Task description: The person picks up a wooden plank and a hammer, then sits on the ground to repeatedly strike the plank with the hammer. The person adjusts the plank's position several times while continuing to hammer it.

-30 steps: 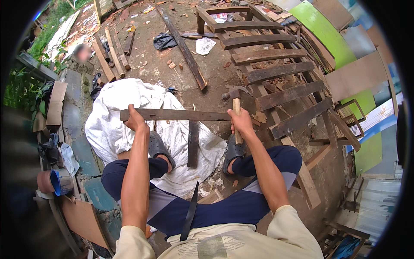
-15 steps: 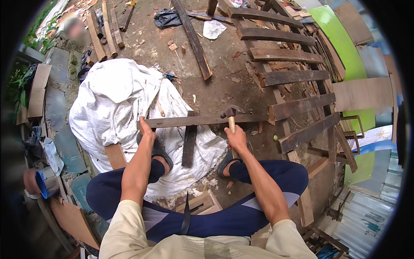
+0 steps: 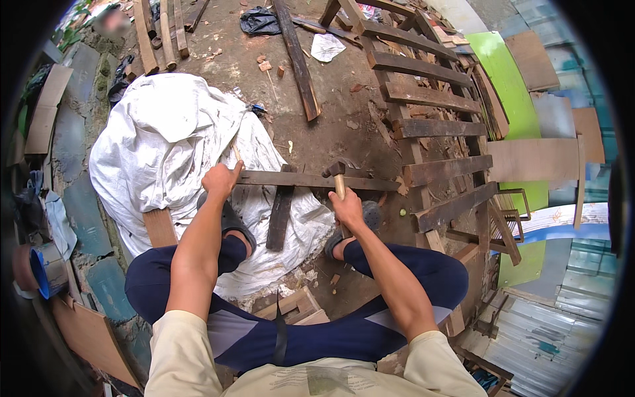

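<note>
A long, narrow wooden plank (image 3: 301,179) lies crosswise in front of me, over a short dark wood block (image 3: 281,218). My left hand (image 3: 221,180) is closed around the plank's left end, above the white sheet (image 3: 172,132). In my right hand (image 3: 346,208) is a hammer (image 3: 338,173), gripped by its pale wooden handle with the dark head up. The hammer head overlaps the right part of the plank in view; whether they touch I cannot tell.
A slatted wooden frame (image 3: 433,126) stretches along the right. Beyond the sheet lie a dark beam (image 3: 297,63), a black plastic bag (image 3: 259,22) and loose sticks (image 3: 165,36). A low wall (image 3: 83,178) with a blue bucket (image 3: 51,271) borders the left.
My left hand has shifted its hold, from fingers stretched along the plank's end to a closed grip. The plank has turned slightly, its right end nearer me. The hammer stays in my right hand.
</note>
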{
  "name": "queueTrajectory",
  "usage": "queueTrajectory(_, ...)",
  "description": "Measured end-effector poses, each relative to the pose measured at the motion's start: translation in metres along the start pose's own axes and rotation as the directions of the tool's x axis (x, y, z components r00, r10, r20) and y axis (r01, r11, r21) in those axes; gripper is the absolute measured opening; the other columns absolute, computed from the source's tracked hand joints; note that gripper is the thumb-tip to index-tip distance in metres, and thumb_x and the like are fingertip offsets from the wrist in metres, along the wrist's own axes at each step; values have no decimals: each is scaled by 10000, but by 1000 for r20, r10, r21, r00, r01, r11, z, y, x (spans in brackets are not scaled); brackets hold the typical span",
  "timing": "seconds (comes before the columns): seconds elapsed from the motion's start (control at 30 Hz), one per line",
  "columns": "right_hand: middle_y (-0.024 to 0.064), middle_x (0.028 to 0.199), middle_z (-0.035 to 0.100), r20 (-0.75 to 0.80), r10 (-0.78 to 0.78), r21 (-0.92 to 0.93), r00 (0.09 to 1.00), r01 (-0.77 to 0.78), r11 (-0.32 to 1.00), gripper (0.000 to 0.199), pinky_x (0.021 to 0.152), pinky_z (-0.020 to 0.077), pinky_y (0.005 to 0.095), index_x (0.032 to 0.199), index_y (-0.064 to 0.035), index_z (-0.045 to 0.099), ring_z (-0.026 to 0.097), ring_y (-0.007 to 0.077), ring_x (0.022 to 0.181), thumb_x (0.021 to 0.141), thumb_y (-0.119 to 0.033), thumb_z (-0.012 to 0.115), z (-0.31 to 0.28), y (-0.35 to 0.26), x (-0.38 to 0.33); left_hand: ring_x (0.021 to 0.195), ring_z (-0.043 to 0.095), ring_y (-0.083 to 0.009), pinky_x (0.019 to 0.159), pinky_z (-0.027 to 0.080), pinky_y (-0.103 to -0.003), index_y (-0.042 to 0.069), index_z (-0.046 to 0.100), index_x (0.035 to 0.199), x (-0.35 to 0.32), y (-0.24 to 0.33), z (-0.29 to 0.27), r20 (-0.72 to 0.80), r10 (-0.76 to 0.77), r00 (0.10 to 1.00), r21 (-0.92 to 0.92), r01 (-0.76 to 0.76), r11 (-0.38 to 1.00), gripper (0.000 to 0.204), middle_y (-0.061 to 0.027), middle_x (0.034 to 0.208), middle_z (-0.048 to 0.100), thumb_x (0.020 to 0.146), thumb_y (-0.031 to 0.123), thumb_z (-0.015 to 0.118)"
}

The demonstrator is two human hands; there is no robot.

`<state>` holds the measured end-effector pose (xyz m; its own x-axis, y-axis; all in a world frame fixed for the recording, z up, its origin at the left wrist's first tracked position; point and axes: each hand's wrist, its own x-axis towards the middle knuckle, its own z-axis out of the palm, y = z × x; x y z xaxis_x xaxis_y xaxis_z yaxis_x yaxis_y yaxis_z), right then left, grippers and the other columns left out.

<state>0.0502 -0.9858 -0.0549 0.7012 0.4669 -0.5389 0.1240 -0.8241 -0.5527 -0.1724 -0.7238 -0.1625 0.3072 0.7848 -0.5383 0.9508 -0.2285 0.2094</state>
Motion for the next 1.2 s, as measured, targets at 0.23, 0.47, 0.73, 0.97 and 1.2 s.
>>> queueTrajectory(0.23,135,592,600,-42,-136,-34,990,135,990,383,433,492,383,916,21,533,623,227,455,958,-344,643,31,19,10,1279,508,-264,1067,361,-438,46,645,1251,10,27,23,158,409,899,464,-433,773,1089,-179,1313,606,648,947,551)
queueTrajectory(0.47,186,669,635,-108,-203,39,973,208,977,405,570,511,451,1067,6,558,670,334,576,978,-384,623,75,60,47,867,730,-337,773,580,-420,22,756,957,42,18,27,352,441,826,405,-559,723,1104,-171,904,737,480,1003,584)
queueTrajectory(0.73,340,804,648,-96,-171,-40,981,168,985,413,706,485,569,1033,31,546,641,539,824,971,-371,622,79,49,70,760,723,-320,661,559,-436,46,720,877,41,18,26,222,681,698,332,-710,621,907,-176,774,716,663,914,565)
queueTrajectory(0.97,205,758,657,-248,-350,105,903,384,917,477,678,512,428,1057,26,583,673,330,696,977,-440,647,44,-9,56,827,717,-287,671,543,-410,74,692,936,32,11,34,132,713,688,342,-707,619,773,-142,875,724,794,821,550)
queueTrajectory(1.2,331,827,660,-75,-104,58,992,108,992,584,763,485,561,1161,7,561,646,538,860,1001,-552,511,56,-3,58,899,713,-275,724,554,-399,82,663,1013,22,9,37,88,682,726,322,-669,670,737,-136,941,718,815,785,568)
